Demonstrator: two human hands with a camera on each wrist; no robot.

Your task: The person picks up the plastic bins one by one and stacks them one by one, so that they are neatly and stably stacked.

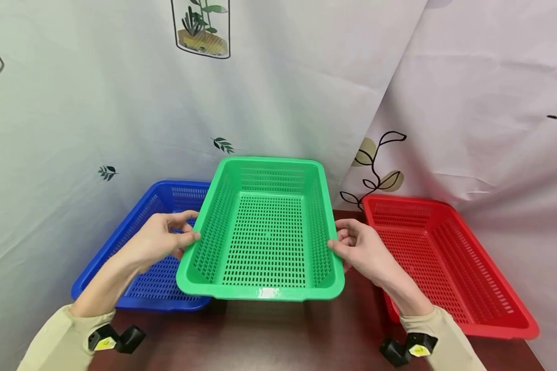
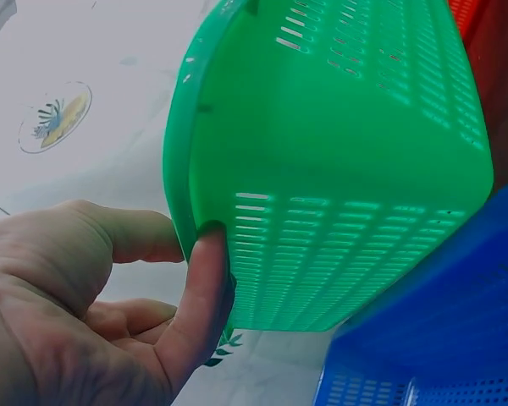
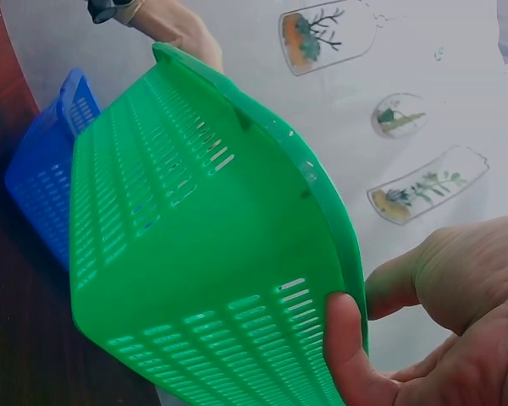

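A green plastic basket [image 1: 269, 242] with slotted walls and floor is held up in the middle of the head view, with nothing inside it. My left hand [image 1: 167, 236] pinches its left rim between thumb and fingers; the left wrist view shows a finger [image 2: 205, 292] pressed against the outer wall just under the rim. On the opposite side, my right hand [image 1: 359, 246] grips the right rim the same way. The basket overlaps part of a blue basket [image 1: 120, 257] behind and below it on the left.
The blue basket rests on a dark reddish-brown table [image 1: 264, 335]. To the right stands a red basket [image 1: 485, 278], set at an angle beside my right forearm. A pale curtain [image 1: 297, 103] printed with plants hangs behind the table.
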